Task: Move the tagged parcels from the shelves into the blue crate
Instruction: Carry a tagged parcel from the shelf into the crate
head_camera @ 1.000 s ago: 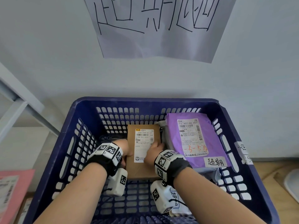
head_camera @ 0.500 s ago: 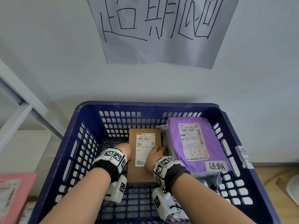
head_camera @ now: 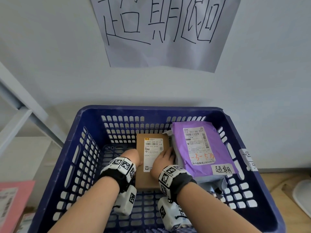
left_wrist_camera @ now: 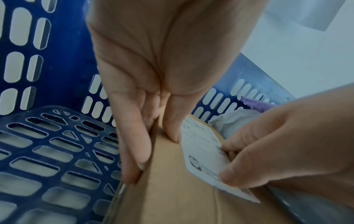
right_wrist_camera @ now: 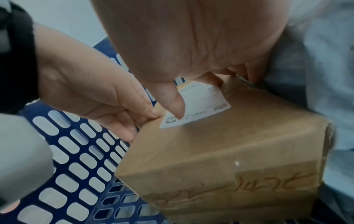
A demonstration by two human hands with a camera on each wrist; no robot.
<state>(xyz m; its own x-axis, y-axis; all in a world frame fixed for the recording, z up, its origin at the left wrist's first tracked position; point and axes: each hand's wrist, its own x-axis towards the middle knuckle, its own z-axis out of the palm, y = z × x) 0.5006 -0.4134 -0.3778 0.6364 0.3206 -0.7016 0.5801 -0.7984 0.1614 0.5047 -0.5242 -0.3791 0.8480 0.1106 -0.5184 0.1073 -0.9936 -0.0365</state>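
Since a second ago the cardboard box [head_camera: 152, 161] has sunk deeper into the blue crate [head_camera: 87, 148], open floor to its left, left hand [head_camera: 133, 158] gripping its left edge, right hand [head_camera: 162, 163] its right, tight against the purple parcel [head_camera: 200, 148].

Both forearms bare, no sleeves. Left hand [head_camera: 132, 158] and right hand [head_camera: 162, 163] ungloved, no rings seen on the fingers [left_wrist_camera: 134, 145]. Each wrist wears a dark grey-black fabric cuff, the left wrist cuff [head_camera: 116, 178] and the right wrist cuff [head_camera: 182, 181] alike. On top of each cuff sits a white block faced with square black-and-white fiducial markers. Below each wrist hangs a white boxy camera housing, left housing [head_camera: 127, 201] and right housing [head_camera: 170, 214], also carrying printed markers. A thin black cord and a small metal fastener show at the right cuff.
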